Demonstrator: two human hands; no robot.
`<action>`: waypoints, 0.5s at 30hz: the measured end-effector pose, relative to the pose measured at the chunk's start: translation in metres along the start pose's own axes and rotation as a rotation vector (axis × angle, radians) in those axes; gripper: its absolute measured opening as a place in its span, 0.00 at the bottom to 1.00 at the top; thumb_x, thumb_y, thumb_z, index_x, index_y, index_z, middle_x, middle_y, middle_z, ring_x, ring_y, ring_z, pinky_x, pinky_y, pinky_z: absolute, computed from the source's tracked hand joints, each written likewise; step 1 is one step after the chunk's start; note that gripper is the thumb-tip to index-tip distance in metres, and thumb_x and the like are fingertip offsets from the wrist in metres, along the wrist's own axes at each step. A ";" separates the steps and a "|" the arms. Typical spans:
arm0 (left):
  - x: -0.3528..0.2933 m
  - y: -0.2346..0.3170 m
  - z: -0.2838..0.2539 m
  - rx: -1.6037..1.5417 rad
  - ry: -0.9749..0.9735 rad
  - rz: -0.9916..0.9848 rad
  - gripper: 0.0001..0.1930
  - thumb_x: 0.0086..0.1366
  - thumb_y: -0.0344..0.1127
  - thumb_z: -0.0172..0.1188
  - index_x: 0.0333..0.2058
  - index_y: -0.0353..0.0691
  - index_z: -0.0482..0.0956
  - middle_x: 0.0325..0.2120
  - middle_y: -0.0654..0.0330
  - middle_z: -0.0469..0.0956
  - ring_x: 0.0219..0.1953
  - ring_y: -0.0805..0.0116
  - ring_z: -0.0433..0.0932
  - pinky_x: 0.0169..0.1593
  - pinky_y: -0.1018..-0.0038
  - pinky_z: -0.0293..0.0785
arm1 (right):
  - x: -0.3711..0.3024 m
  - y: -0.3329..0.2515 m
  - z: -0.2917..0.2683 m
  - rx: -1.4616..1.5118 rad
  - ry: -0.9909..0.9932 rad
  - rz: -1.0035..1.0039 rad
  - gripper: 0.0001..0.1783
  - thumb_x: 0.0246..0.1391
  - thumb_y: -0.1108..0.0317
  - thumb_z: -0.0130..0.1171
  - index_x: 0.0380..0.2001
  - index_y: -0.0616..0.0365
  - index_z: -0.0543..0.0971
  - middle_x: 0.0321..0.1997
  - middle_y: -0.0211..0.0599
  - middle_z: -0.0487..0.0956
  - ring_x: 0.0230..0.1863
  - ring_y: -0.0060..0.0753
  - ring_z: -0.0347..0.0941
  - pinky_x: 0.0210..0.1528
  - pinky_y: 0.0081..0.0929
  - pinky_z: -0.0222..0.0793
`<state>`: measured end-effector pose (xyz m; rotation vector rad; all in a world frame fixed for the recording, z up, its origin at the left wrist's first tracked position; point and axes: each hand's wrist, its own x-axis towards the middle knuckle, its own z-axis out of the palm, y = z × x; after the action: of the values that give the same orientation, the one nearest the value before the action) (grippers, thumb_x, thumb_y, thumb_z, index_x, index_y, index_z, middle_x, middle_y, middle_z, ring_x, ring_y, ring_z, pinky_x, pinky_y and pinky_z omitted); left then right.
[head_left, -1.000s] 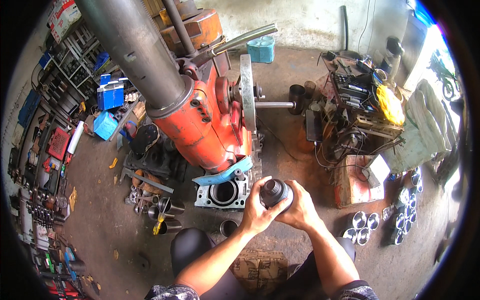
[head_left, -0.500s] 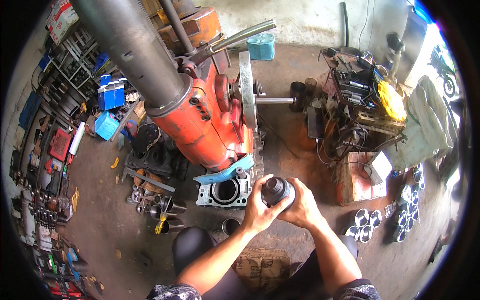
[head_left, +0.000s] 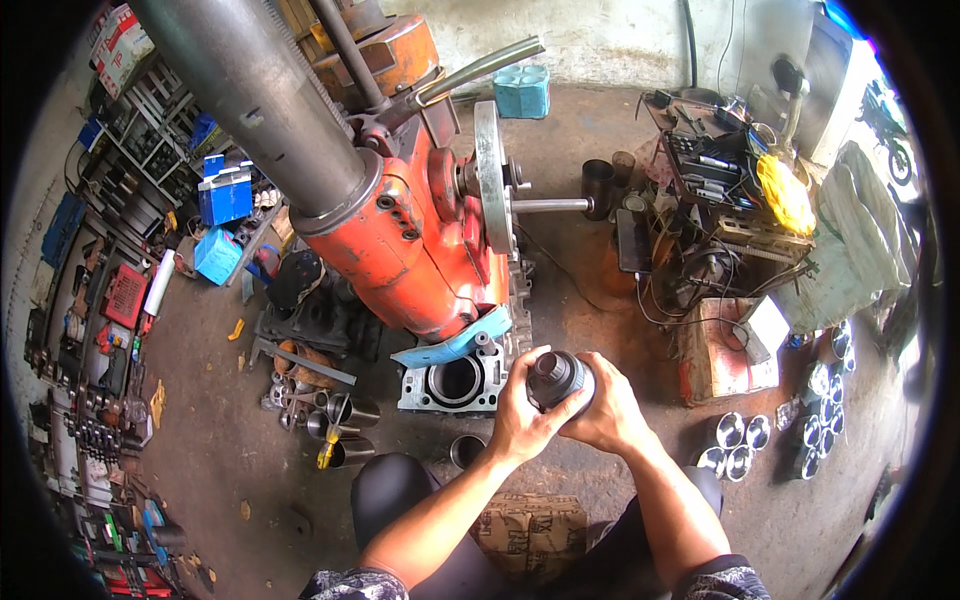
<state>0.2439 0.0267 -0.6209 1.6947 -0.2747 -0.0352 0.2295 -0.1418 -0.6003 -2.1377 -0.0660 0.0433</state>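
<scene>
Head view: left hand [head_left: 522,418] and right hand [head_left: 606,412] grasp a dark stepped cylinder [head_left: 560,380].
It is between four and five o'clock of the view's centre; from it, an engine block [head_left: 418,386] lies at nine, a red machine [head_left: 400,262] toward ten, shiny metal cups [head_left: 738,462] near four.

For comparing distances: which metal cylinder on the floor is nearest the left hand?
The lone cylinder in front of the engine block; the others are grouped, farther off.

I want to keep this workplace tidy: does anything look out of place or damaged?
Small things only: scraps litter the floor at left, a cable straggles untidily over the box at right, and the red machine has scuffed paint. The held part shows no clear damage.
</scene>
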 end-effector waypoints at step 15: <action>0.000 0.007 -0.001 0.016 0.004 0.018 0.39 0.61 0.44 0.80 0.63 0.34 0.69 0.56 0.53 0.75 0.60 0.62 0.75 0.67 0.63 0.71 | -0.001 -0.003 -0.001 -0.012 0.014 -0.016 0.42 0.32 0.63 0.76 0.56 0.62 0.75 0.52 0.56 0.80 0.57 0.61 0.77 0.62 0.49 0.75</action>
<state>0.2431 0.0264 -0.6140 1.7080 -0.2878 -0.0156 0.2288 -0.1412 -0.5970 -2.1486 -0.0752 0.0184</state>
